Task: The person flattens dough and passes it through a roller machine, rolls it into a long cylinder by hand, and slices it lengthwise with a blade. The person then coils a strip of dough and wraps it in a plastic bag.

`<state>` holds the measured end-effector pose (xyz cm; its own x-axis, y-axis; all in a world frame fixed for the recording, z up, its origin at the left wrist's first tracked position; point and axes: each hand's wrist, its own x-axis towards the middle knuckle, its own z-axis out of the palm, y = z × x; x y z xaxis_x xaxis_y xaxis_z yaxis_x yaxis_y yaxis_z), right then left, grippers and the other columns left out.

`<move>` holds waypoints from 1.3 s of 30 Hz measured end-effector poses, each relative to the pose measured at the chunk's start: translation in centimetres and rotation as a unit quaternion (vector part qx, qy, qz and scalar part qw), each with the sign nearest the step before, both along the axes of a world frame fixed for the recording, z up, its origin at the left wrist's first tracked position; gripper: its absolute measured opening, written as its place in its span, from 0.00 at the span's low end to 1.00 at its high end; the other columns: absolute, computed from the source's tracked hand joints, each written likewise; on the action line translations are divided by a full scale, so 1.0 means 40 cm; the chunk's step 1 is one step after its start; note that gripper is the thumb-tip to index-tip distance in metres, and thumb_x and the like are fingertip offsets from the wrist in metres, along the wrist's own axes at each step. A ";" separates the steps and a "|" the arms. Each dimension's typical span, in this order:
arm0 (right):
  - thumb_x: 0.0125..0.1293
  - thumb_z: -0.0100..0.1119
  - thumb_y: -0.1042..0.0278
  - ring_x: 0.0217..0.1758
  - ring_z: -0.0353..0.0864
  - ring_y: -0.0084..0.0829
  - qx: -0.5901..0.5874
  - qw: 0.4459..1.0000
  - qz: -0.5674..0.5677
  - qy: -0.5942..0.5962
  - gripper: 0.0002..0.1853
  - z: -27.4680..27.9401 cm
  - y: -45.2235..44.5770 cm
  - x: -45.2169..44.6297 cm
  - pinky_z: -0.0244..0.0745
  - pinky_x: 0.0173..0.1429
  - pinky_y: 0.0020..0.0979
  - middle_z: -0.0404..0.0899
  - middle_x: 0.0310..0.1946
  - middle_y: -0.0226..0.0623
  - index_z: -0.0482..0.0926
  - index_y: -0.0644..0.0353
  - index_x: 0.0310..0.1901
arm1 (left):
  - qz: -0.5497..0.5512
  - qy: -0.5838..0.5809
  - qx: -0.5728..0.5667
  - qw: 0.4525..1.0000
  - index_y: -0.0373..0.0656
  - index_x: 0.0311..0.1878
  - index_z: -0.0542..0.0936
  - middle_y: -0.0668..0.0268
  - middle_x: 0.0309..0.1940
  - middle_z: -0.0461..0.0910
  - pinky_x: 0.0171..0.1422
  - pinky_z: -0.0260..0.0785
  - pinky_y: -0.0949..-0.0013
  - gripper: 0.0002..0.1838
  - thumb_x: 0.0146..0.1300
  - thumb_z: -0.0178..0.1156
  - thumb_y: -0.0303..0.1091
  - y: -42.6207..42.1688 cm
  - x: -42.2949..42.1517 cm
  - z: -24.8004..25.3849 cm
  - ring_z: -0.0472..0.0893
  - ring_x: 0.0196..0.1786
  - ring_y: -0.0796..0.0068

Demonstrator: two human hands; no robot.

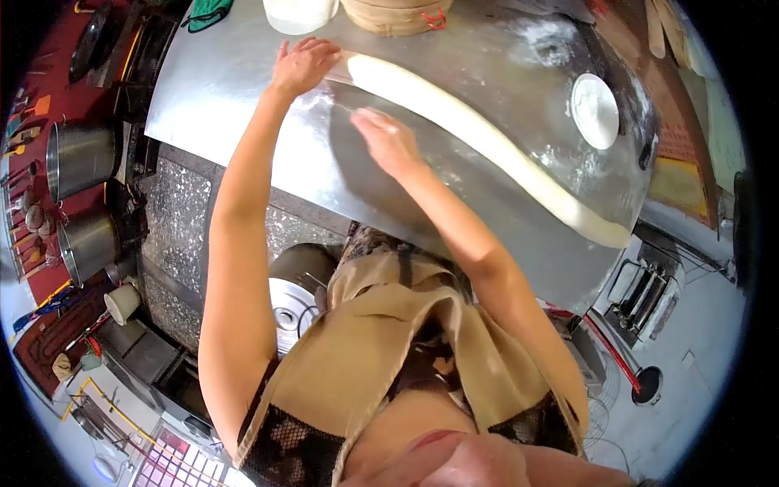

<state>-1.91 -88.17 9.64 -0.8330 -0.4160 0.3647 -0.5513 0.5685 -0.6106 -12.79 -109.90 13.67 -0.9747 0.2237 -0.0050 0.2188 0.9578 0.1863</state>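
Note:
A long, pale rope of dough (475, 138) stretches diagonally across the metal tabletop (304, 158), from the upper middle to the right corner. My left hand (304, 66) is at its upper-left end, palm down with the fingers apart; they seem to touch the dough, and any part beneath the hand is hidden. Below the roll, my right hand (389, 144) is apart from it, over the table. Its fingers are stretched out and slightly blurred, with nothing visible in them.
Loose flour (545, 42) dusts the tabletop. A white plate of flour (595, 111) sits to the right. Along the far edge are a bamboo steamer (393, 18), a white container (300, 15) and a green cloth (208, 13). Large metal pots (79, 160) stand at the left.

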 end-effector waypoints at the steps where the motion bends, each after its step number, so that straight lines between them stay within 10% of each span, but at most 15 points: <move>1: 0.62 0.53 0.73 0.53 0.81 0.43 0.039 0.996 0.011 0.081 0.14 -0.027 -0.067 -0.014 0.72 0.64 0.40 0.84 0.44 0.41 0.80 0.55 0.50 | -0.017 -0.042 0.021 0.999 0.56 0.57 0.78 0.72 0.62 0.74 0.74 0.49 0.41 0.20 0.70 0.49 0.54 -0.006 0.009 0.008 0.66 0.70 0.65; 6: 0.66 0.51 0.55 0.71 0.63 0.41 0.191 0.957 0.176 -0.132 0.24 -0.100 -0.362 -0.076 0.52 0.75 0.46 0.75 0.61 0.39 0.72 0.53 0.62 | 0.021 0.013 0.145 0.989 0.49 0.63 0.70 0.67 0.67 0.68 0.76 0.45 0.45 0.24 0.66 0.57 0.45 0.006 0.093 -0.063 0.60 0.74 0.63; 8: 0.68 0.46 0.53 0.71 0.62 0.40 0.256 0.957 0.031 0.135 0.24 -0.173 -0.417 -0.075 0.52 0.75 0.47 0.73 0.62 0.38 0.73 0.53 0.62 | 0.022 0.031 0.128 0.991 0.51 0.61 0.71 0.68 0.68 0.67 0.76 0.45 0.42 0.23 0.65 0.58 0.45 0.002 0.144 -0.076 0.59 0.75 0.64; 14: 0.66 0.51 0.47 0.78 0.51 0.40 0.283 0.943 -0.091 -0.150 0.33 0.027 0.062 0.100 0.45 0.78 0.47 0.57 0.73 0.38 0.64 0.56 0.69 | 0.070 0.052 0.096 0.991 0.56 0.68 0.67 0.65 0.73 0.60 0.76 0.31 0.35 0.27 0.66 0.54 0.46 -0.005 0.351 -0.118 0.54 0.77 0.58; 24: 0.62 0.57 0.58 0.68 0.66 0.49 0.220 0.881 -0.409 -0.091 0.27 -0.078 1.009 0.514 0.57 0.72 0.49 0.70 0.64 0.47 0.73 0.55 0.62 | -0.194 0.036 0.053 0.979 0.52 0.67 0.70 0.60 0.71 0.61 0.76 0.43 0.42 0.26 0.68 0.52 0.51 0.523 0.103 -0.075 0.57 0.75 0.57; 30: 0.61 0.58 0.55 0.65 0.69 0.49 0.236 0.831 -0.494 0.098 0.20 0.040 1.019 0.303 0.64 0.66 0.49 0.73 0.61 0.48 0.78 0.56 0.52 | -0.234 -0.007 0.056 0.971 0.54 0.66 0.72 0.63 0.69 0.66 0.74 0.50 0.43 0.30 0.68 0.45 0.60 0.829 0.156 -0.101 0.63 0.71 0.56; 34: 0.60 0.58 0.50 0.69 0.63 0.47 0.264 0.855 -0.443 -0.052 0.25 0.038 1.060 0.236 0.53 0.72 0.53 0.70 0.63 0.46 0.76 0.54 0.56 | -0.240 0.013 0.008 0.971 0.54 0.69 0.68 0.65 0.69 0.66 0.73 0.51 0.43 0.30 0.64 0.54 0.51 0.762 0.369 -0.024 0.66 0.69 0.57; 39: 0.60 0.57 0.47 0.72 0.58 0.52 0.189 0.870 -0.453 -0.046 0.32 0.025 0.987 0.516 0.48 0.72 0.62 0.66 0.67 0.45 0.71 0.52 0.64 | -0.213 -0.038 -0.011 0.976 0.50 0.74 0.59 0.57 0.76 0.53 0.77 0.31 0.37 0.38 0.64 0.54 0.54 0.634 0.620 -0.111 0.51 0.77 0.50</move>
<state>18.75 -48.69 10.63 -0.9003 0.3500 0.2586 0.2685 0.9145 -0.3026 12.01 -84.55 9.23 -0.7903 0.6072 -0.0829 0.5841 0.7873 0.1975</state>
